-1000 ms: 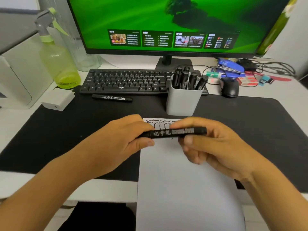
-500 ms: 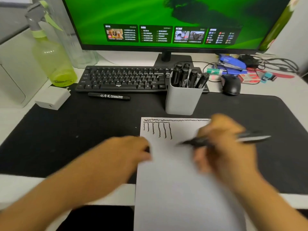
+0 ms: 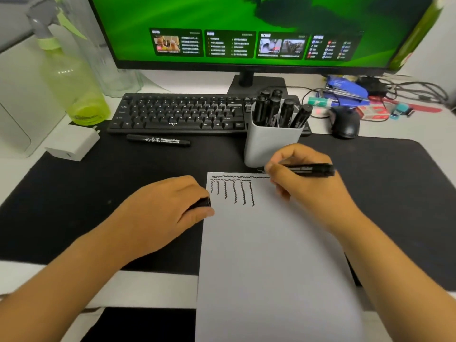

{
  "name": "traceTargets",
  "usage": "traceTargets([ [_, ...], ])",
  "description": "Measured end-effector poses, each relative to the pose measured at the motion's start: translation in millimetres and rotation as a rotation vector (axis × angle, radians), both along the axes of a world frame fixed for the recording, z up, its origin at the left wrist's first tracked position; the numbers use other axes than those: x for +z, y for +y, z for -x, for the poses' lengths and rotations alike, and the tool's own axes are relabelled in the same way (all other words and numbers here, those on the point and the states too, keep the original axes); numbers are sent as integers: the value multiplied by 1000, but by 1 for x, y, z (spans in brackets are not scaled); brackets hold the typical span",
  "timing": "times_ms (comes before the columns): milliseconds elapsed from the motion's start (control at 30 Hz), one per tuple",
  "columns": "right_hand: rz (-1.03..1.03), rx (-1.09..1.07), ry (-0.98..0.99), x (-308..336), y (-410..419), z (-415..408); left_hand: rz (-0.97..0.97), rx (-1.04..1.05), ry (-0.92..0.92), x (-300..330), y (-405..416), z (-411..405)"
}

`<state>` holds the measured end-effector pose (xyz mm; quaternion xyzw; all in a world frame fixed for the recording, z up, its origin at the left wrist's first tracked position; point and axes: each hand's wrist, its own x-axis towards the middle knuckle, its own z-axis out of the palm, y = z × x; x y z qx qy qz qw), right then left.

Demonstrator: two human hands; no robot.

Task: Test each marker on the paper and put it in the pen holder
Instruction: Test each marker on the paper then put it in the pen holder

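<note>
A white sheet of paper (image 3: 271, 255) lies on the black desk mat, with wavy black lines across its top edge and several short vertical strokes below them. My right hand (image 3: 303, 178) grips an uncapped black marker (image 3: 313, 169), its tip at the paper's top edge near the wavy line. My left hand (image 3: 162, 213) rests at the paper's left edge, closed around the marker's black cap (image 3: 201, 202). A grey pen holder (image 3: 269, 144) with several black markers stands just behind the paper. One more black marker (image 3: 158, 140) lies in front of the keyboard.
A black keyboard (image 3: 182, 112) and monitor (image 3: 246, 30) stand behind the mat. A green spray bottle (image 3: 74, 90) and white charger (image 3: 74, 144) sit at the left. A black mouse (image 3: 345, 122), blue stapler (image 3: 345, 87) and cables clutter the back right.
My hands pulled the cap off the marker. The right hand carried the marker up to the paper's top edge; the left hand went down to the paper's left edge with the cap.
</note>
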<state>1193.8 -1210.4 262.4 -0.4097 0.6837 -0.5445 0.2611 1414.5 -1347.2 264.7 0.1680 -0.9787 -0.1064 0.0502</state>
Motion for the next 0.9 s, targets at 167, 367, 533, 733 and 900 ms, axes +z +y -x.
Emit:
traceTargets([
  [167, -57, -166, -5, -20, -8, -3, 18, -60, 26, -14, -5, 0],
  [367, -35, -184, 27, -30, -8, -4, -41, -62, 87, -21, -10, 0],
  [533, -26, -209, 2, -32, -8, -4, -85, -62, 102, -22, -13, 1],
  [733, -34, -211, 10, -31, -8, -3, -128, -60, 123, -22, -14, 2],
  [900, -40, -199, 35, -30, -7, -3, -142, -60, 119, -23, -15, 2],
])
